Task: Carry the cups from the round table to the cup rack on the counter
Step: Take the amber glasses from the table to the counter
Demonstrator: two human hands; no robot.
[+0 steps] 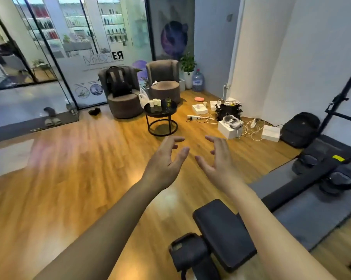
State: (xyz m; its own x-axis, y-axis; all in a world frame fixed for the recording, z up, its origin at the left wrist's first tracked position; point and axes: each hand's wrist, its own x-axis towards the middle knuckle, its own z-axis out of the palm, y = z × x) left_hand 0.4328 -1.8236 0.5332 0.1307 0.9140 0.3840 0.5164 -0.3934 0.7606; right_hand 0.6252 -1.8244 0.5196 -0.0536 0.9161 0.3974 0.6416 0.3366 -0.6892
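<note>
A small black round table point(171, 110) stands across the wooden floor, in front of two armchairs. On it sit several white paper cups point(155, 102) in a cluster at the left and a clear glass point(167, 102) at the right. My left hand point(165, 161) and my right hand point(217, 159) are stretched out in front of me, well short of the table, palms facing each other, fingers spread and curled, holding nothing. No cup rack or counter is in view.
Two grey armchairs point(163, 82), one with a black backpack point(118, 80). Boxes, cables and a headset point(232, 120) litter the floor right of the table. A padded bench point(223, 232) and grey mat point(312, 221) lie at my lower right. Glass doors point(55, 57) at left.
</note>
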